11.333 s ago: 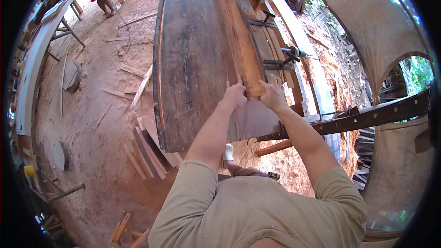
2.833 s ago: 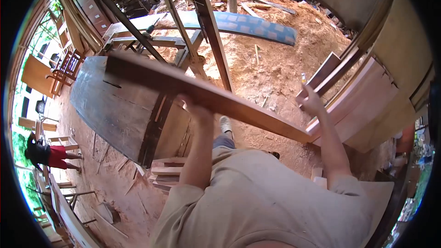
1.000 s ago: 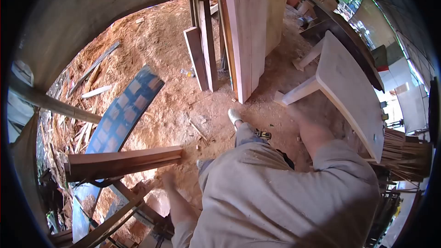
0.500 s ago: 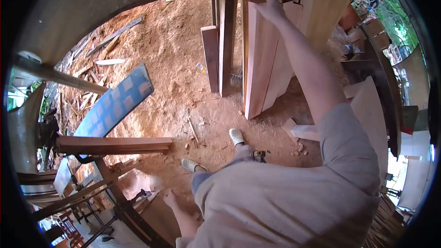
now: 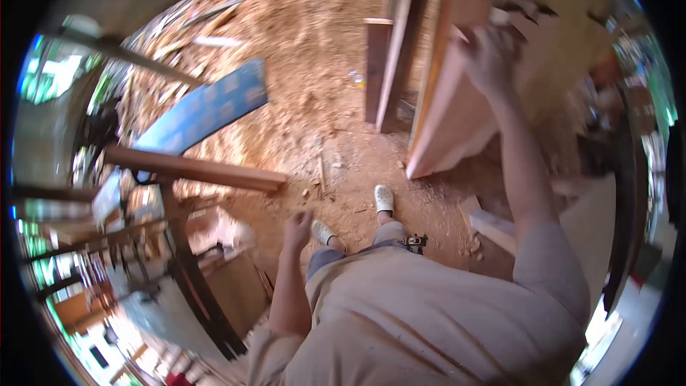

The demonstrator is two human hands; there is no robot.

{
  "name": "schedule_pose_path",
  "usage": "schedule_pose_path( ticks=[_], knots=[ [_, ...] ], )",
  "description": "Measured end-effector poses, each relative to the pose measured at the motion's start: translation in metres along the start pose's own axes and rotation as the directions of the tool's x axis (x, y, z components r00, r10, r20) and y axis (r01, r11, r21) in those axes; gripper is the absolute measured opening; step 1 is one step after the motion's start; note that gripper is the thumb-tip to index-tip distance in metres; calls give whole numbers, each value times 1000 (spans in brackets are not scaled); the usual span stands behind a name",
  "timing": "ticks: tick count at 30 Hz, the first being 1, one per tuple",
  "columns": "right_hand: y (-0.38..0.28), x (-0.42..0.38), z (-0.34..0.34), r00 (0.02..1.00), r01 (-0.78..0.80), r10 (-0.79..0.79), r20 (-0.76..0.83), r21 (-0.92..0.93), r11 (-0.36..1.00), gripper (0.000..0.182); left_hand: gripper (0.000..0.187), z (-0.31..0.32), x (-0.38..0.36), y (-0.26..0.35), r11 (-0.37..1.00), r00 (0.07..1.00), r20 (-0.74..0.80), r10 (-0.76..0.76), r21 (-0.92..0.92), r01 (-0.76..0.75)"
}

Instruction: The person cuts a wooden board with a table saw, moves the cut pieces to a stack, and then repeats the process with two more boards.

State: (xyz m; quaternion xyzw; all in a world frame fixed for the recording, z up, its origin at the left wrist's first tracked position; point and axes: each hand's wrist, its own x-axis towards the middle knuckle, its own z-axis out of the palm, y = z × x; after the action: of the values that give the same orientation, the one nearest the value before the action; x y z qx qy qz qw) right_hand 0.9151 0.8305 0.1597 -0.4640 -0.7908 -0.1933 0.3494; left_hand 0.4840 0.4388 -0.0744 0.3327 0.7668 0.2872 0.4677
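My right hand (image 5: 489,61) is at the upper end of a pale pinkish wooden board (image 5: 450,114), its fingers curled over the top edge; motion blurs it slightly. The board leans on end against a larger tan panel, its lower tip near the ground. Another reddish board (image 5: 466,7) shows behind it at the top. My left hand (image 5: 296,229) hangs in front of my left hip with its fingers curled in, and nothing shows in it. It is nearest to the ground and my left shoe (image 5: 323,232).
Narrow planks (image 5: 386,64) stand upright left of the board. A reddish beam (image 5: 200,168) juts in from the left, below a blue patterned panel (image 5: 207,111). Sawdust and wood scraps cover the ground. A short wood block (image 5: 493,229) lies at right.
My left hand has risen and moved forward from low beside me. My right hand has shifted along the board's top, and its fingers have moved. The whole view has turned slightly.
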Motion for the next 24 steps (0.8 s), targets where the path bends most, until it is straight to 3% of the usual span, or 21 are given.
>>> schedule_pose_path(
  ticks=[1,2,3,4,5,7,9,10,12,14,15,16,17,18,19,20,21,22,24],
  knots=[
    [2,-8,-22,974,-172,151,171,117,978,33,46,11,-19,72,997,997,83,-12,78,6],
    [-7,-27,-43,942,-307,337,6,428,850,36,47,24,-8,67,993,984,180,14,113,-34],
    [-1,-50,-60,884,-345,372,-284,141,928,47,46,30,-22,117,985,981,193,5,169,-38],
    [8,-64,-67,798,-506,526,-292,149,850,62,46,41,-20,126,990,976,204,79,98,-101],
    [40,-96,-52,706,-511,705,61,733,449,70,51,49,-19,146,993,951,288,110,10,-118],
    [94,-175,1,659,-610,734,164,687,395,73,61,70,-19,185,950,896,328,300,-10,-314],
    [94,-173,-7,650,-538,534,540,824,-177,67,74,91,-19,226,929,870,326,371,-122,-350],
    [86,-170,-8,663,-541,503,554,819,-189,67,80,98,-17,246,902,855,299,423,-227,-367],
    [49,-161,-15,715,-574,475,513,818,-19,63,87,111,-6,265,857,844,236,481,-331,-395],
    [19,-188,1,798,-499,323,508,859,-119,59,94,121,3,269,634,742,41,669,-553,-541],
    [44,-249,50,657,-664,373,655,737,-125,60,94,124,5,267,623,757,7,654,-573,-533],
    [69,-309,99,487,-797,407,772,584,-155,61,90,119,8,255,658,810,111,576,-651,-378],
    [29,-286,91,576,-760,364,732,644,-93,58,87,113,10,238,670,836,221,503,-711,-215],
    [-34,-251,71,662,-708,316,680,705,-35,56,87,111,12,220,653,840,191,507,-721,-231],
    [-77,-224,56,677,-700,294,675,714,-28,56,76,107,13,200,531,880,28,475,-806,-261],
    [-113,-203,39,771,-617,184,609,787,-16,57,67,101,6,186,394,902,-125,412,-869,-300],
    [-135,-185,36,853,-518,61,519,855,-18,58,61,85,-3,178,461,886,-195,422,-795,-394],
    [-144,-177,36,861,-508,30,508,861,-11,58,59,68,-26,184,378,872,-208,442,-839,-392],
    [-150,-176,23,748,-633,171,641,767,-106,71,57,47,-67,191,267,868,-231,440,-889,-372]
  ],
)
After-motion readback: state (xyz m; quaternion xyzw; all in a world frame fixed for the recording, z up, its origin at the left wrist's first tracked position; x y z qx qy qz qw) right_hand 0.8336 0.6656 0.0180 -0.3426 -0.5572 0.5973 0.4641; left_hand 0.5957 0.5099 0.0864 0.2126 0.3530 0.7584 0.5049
